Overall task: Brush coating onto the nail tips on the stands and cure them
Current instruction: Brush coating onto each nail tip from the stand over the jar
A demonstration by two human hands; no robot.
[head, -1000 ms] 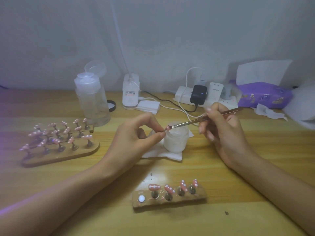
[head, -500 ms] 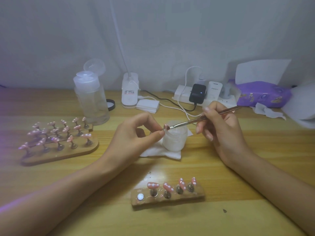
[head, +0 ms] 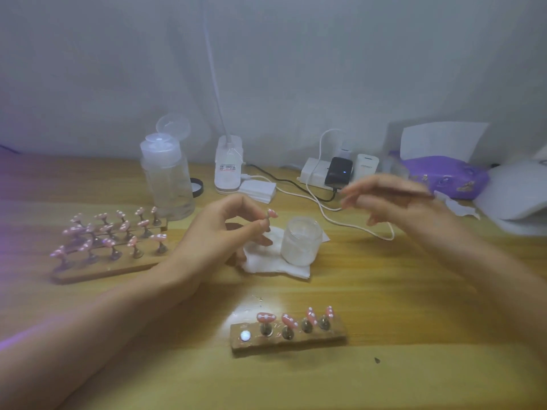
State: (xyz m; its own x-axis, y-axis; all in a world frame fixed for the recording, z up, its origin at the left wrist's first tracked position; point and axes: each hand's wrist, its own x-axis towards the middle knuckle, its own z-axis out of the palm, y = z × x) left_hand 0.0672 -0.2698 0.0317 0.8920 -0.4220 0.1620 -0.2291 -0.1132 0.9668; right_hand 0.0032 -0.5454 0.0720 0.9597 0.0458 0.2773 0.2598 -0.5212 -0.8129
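Left hand (head: 219, 232) with stand (head: 270, 216), right hand (head: 393, 202) blurred

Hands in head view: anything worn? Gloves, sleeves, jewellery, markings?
Nothing worn that shows. The left hand and right hand are bare, with no gloves. The left forearm and right forearm are bare to the frame edge, no sleeve or cuff in view. No ring, watch, bracelet or marking is visible. The right hand is motion-blurred, so small details there cannot be told.

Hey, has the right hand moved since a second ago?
Yes. The right hand has pulled right and back from the jar, toward the power strip; it is blurred.
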